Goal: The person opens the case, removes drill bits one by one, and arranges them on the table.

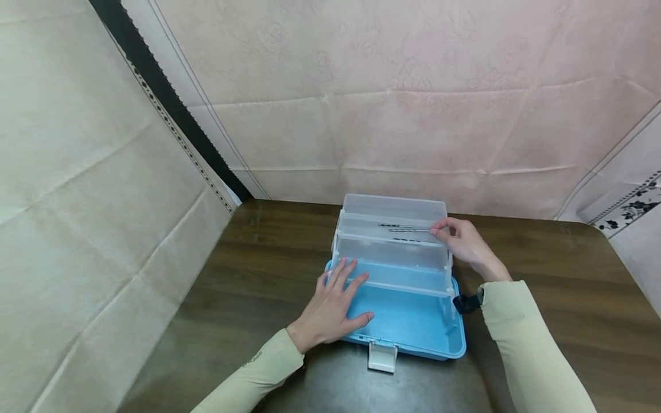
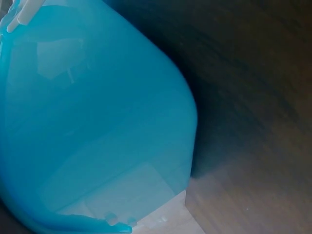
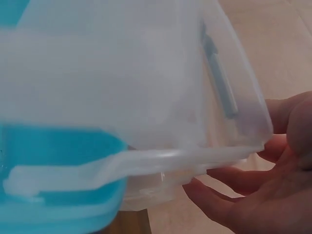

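Note:
A blue plastic toolbox (image 1: 413,324) stands open, its translucent stacked trays (image 1: 395,252) fanned out toward the back. With thumb and forefinger, my right hand (image 1: 467,244) pinches the end of a thin drill bit (image 1: 410,230) over the upper tray. A dark drill bit (image 1: 395,225) lies just behind it, and part of another shows in front. Through the tray wall, the right wrist view shows a drill bit (image 3: 222,78) beside my right hand (image 3: 263,180). My left hand (image 1: 330,307) spreads its fingers over the toolbox's left edge; it is outside the left wrist view.
A pale latch (image 1: 383,358) hangs from the toolbox's front edge over the dark wooden table (image 1: 248,287). Beige cloth walls (image 1: 413,132) rise at the back and left. A hinge arm (image 3: 146,163) links the trays on the right side.

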`<move>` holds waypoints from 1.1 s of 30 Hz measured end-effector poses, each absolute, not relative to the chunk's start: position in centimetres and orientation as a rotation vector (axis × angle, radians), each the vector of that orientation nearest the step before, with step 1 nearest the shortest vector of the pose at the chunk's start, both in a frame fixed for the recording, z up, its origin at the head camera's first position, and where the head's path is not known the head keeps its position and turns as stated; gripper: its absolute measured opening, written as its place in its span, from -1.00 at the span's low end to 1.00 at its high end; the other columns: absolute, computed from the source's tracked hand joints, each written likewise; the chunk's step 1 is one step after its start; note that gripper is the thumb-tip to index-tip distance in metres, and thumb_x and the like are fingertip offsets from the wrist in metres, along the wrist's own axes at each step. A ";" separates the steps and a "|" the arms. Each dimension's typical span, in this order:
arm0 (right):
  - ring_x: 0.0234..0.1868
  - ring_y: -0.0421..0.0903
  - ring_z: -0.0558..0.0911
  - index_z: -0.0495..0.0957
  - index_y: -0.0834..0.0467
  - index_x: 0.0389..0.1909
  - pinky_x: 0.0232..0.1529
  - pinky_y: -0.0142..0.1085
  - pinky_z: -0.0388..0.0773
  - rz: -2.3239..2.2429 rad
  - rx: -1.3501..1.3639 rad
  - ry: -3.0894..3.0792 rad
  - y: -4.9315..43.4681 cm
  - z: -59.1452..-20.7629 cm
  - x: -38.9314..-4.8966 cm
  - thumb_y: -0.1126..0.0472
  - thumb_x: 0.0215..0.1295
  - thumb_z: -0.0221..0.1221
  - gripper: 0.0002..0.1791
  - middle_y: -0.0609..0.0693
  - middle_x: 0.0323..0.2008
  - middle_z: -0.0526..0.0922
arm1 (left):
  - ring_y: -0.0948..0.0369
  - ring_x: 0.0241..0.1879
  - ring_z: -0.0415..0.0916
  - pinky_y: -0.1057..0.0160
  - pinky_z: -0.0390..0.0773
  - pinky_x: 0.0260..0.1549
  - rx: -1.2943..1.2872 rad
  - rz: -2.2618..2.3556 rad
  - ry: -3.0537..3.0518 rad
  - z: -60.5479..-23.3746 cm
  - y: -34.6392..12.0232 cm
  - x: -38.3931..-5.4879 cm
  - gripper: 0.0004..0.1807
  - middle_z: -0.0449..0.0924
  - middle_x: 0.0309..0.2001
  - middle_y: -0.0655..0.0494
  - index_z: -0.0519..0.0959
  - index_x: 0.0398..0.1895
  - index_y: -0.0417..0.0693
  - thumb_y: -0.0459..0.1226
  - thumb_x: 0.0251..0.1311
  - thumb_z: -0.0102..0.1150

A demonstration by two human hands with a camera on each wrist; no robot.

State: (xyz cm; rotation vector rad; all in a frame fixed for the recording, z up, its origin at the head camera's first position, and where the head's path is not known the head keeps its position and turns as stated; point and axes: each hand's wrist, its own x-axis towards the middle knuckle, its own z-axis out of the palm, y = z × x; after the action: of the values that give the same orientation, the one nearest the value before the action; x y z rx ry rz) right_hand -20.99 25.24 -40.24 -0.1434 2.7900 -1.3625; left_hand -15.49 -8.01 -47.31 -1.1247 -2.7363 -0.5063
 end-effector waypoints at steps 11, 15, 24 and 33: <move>0.36 0.35 0.31 0.43 0.44 0.17 0.30 0.26 0.27 -1.489 -0.110 2.733 26.3 -39.8 -20.4 0.08 0.60 -0.04 -0.53 0.41 0.40 0.26 | -0.06 0.57 -0.17 -0.33 0.08 0.34 -1.123 -0.500 -2.741 -47.3 -8.0 -15.5 -0.20 0.01 0.57 -0.08 0.27 0.50 0.05 0.24 0.31 0.05; 0.37 0.36 0.30 0.40 0.45 0.18 0.31 0.27 0.25 -1.531 -0.084 2.707 26.9 -40.0 -20.1 0.03 0.59 -0.04 -0.49 0.40 0.41 0.25 | -0.06 0.57 -0.17 -0.33 0.08 0.34 -1.123 -0.503 -2.745 -47.3 -8.0 -15.5 -0.21 0.00 0.57 -0.07 0.27 0.50 0.05 0.24 0.31 0.05; 0.25 0.37 0.47 0.33 0.46 0.28 0.23 0.07 0.39 -1.602 -0.049 2.667 28.0 -40.4 -19.7 -0.02 0.61 -0.09 -0.40 0.41 0.32 0.35 | -0.07 0.56 -0.15 -0.33 0.10 0.33 -1.125 -0.501 -2.731 -47.3 -8.0 -15.5 -0.21 0.03 0.56 -0.08 0.28 0.49 0.03 0.23 0.32 0.04; -0.06 -0.02 0.65 0.37 0.45 0.19 -0.04 -0.37 0.62 -1.665 -0.060 2.670 28.6 -40.6 -19.4 0.10 0.60 -0.04 -0.53 0.42 0.06 0.49 | -0.07 0.56 -0.15 -0.34 0.10 0.33 -1.123 -0.510 -2.732 -47.2 -8.0 -15.5 -0.20 0.04 0.56 -0.09 0.28 0.50 0.03 0.23 0.31 0.05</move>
State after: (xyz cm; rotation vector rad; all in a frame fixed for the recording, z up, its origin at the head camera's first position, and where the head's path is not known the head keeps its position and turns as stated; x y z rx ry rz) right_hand -19.39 28.62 -40.64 -0.0598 2.6696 -1.6651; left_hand -15.46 -8.01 -47.25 -1.1231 -2.7321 -0.5100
